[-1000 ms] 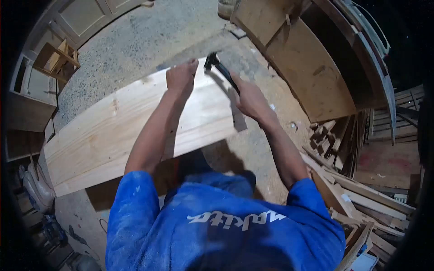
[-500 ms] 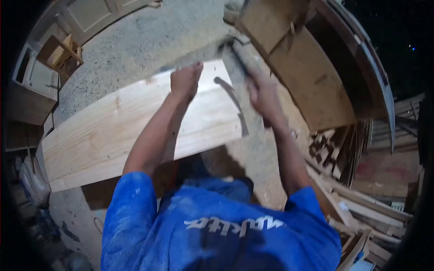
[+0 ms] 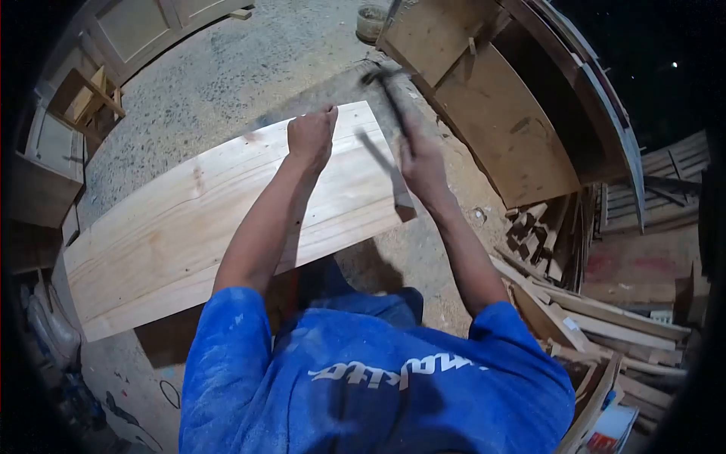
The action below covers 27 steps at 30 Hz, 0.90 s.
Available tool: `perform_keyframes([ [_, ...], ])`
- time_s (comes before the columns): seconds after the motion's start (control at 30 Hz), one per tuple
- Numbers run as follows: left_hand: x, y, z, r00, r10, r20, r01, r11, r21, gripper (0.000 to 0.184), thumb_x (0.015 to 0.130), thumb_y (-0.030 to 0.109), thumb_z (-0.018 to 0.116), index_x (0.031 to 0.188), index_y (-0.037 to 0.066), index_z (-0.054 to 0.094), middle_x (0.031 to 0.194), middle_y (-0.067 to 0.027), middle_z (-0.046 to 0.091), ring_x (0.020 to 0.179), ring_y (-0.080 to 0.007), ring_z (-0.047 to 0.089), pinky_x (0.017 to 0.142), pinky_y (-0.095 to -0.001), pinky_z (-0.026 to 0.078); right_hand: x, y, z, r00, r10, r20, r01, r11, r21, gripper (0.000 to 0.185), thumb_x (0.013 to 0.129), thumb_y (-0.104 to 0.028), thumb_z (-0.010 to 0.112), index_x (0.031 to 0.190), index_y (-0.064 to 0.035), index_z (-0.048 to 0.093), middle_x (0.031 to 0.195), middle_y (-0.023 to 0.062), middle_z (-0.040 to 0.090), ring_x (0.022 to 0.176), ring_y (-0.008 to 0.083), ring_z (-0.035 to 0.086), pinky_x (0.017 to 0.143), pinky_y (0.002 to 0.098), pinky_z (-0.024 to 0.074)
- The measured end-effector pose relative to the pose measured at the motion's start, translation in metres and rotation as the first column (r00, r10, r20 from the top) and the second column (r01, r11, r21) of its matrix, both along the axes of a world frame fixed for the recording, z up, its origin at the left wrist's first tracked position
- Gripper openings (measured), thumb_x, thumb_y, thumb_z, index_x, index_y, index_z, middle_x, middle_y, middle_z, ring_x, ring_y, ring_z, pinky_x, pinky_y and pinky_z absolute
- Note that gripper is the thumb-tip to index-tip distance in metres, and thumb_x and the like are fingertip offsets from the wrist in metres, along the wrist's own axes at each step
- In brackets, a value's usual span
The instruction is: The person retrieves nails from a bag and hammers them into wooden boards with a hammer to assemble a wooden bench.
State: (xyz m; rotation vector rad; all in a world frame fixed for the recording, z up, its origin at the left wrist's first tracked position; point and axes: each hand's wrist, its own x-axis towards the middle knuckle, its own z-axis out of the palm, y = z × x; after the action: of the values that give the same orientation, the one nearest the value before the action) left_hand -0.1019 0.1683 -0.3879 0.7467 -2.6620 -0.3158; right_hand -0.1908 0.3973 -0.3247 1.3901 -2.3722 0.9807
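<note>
My right hand point(image 3: 425, 172) is wrapped round the dark handle of a hammer point(image 3: 392, 94). The hammer is raised past the board's right end, slightly blurred, with its head up and away from me. A wide pale wooden board point(image 3: 174, 234) lies across in front of my body, with small dark marks along its surface. Near its far right edge, my left hand point(image 3: 310, 140) rests closed on the wood, thumb and fingers pinched together. Whatever those fingers may hold is too small or hidden to make out. The hammer's shadow falls on the board's right end.
Brown wooden panels point(image 3: 499, 113) stand to the right, above a heap of offcuts point(image 3: 533, 234) and long strips point(image 3: 616, 325). A round bucket point(image 3: 370, 24) sits at the back. Panelled doors point(image 3: 140, 34) and a small wooden frame point(image 3: 94, 98) stand at left.
My right hand has moved a little to the left with the hammer, nearer the board's right end. My left hand stays closed at the same place on the board. The view has shifted slightly.
</note>
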Motion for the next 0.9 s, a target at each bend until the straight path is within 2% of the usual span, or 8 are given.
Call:
perform_keyframes([
  [0.03,0.006,0.004,-0.004,1.000,-0.014,-0.008,0.014,1.000,0.001,0.034,0.107,0.035,0.047,0.128,0.019,0.069,0.100,-0.0151,0.076,0.080,-0.0390,0.073,0.069,-0.0533,0.057,0.011,0.003,0.011,0.993,-0.114,0.024,0.087,0.863,0.497,0.050,0.098,-0.016,0.063,0.146,-0.0078,0.052,0.093,0.0298,0.068,0.089,0.0476,0.069,0.073,0.0535,0.0529],
  [0.27,0.026,0.006,-0.024,0.824,0.124,-0.552,0.152,0.892,0.426,0.042,0.098,0.037,0.060,0.135,0.019,0.066,0.103,-0.0171,0.075,0.104,-0.0380,0.071,0.090,-0.0460,0.055,0.102,0.074,0.038,0.941,-0.200,0.273,0.237,0.965,-0.111,0.021,0.097,-0.021,0.069,0.108,-0.0039,0.064,0.068,0.0125,0.061,0.061,0.0297,0.063,0.058,0.0410,0.0500],
  [0.33,0.084,0.085,0.019,0.953,0.061,-0.296,0.213,0.561,0.800,0.046,0.099,0.035,0.061,0.134,0.005,0.063,0.100,-0.0160,0.074,0.101,-0.0339,0.071,0.096,-0.0433,0.053,0.139,0.099,0.038,0.625,-0.153,0.766,0.269,0.963,-0.027,0.023,0.095,-0.024,0.074,0.097,-0.0031,0.064,0.064,-0.0001,0.055,0.056,0.0165,0.055,0.053,0.0338,0.0456],
  [0.4,0.118,0.168,-0.020,0.790,-0.196,-0.581,0.535,0.683,0.496,0.043,0.106,0.035,0.051,0.131,0.002,0.063,0.094,-0.0201,0.073,0.098,-0.0318,0.070,0.094,-0.0404,0.050,0.164,0.120,0.025,0.566,-0.070,0.821,0.197,0.979,-0.052,0.024,0.094,-0.022,0.077,0.098,-0.0006,0.067,0.069,-0.0027,0.061,0.061,0.0102,0.057,0.056,0.0292,0.0453],
  [0.47,0.164,0.211,0.003,0.753,-0.197,-0.628,0.650,0.067,0.757,0.037,0.109,0.026,0.043,0.127,0.001,0.064,0.102,-0.0118,0.068,0.091,-0.0193,0.061,0.075,-0.0349,0.052,0.192,0.129,0.000,0.735,0.078,0.673,0.059,0.982,-0.178,0.023,0.094,-0.020,0.076,0.101,0.0014,0.072,0.075,0.0017,0.068,0.067,0.0101,0.061,0.062,0.0276,0.0485],
  [0.57,0.195,0.244,-0.012,0.698,-0.236,-0.676,0.620,0.671,0.407,0.036,0.111,0.025,0.039,0.115,-0.001,0.064,0.100,-0.0239,0.069,0.095,-0.0406,0.066,0.087,-0.0439,0.053,0.231,0.137,-0.007,0.835,0.114,0.538,-0.013,0.982,-0.188,0.021,0.093,-0.008,0.067,0.110,0.0038,0.073,0.086,0.0076,0.074,0.078,0.0157,0.067,0.073,0.0339,0.0545],
  [0.67,0.242,0.235,0.041,0.957,-0.196,-0.213,0.287,0.557,0.780,0.074,0.105,0.064,0.039,0.106,-0.004,0.068,0.104,-0.0298,0.070,0.096,-0.0454,0.069,0.087,-0.0495,0.053,0.232,0.144,-0.004,0.792,0.073,0.606,-0.124,0.991,0.042,0.017,0.096,-0.008,0.066,0.108,0.0017,0.073,0.074,0.0004,0.065,0.067,0.0111,0.058,0.061,0.0300,0.0454],
  [0.9,0.292,0.254,-0.009,0.921,0.087,-0.381,0.250,0.619,0.745,0.092,0.092,0.077,0.054,0.083,-0.014,0.062,0.082,-0.0354,0.065,0.089,-0.0502,0.068,0.076,-0.0535,0.053,0.255,0.134,-0.022,0.714,0.221,0.664,-0.390,0.913,0.115,0.008,0.094,-0.002,0.068,0.095,-0.0031,0.075,0.074,-0.0026,0.062,0.067,0.0073,0.054,0.060,0.0259,0.0400],
])
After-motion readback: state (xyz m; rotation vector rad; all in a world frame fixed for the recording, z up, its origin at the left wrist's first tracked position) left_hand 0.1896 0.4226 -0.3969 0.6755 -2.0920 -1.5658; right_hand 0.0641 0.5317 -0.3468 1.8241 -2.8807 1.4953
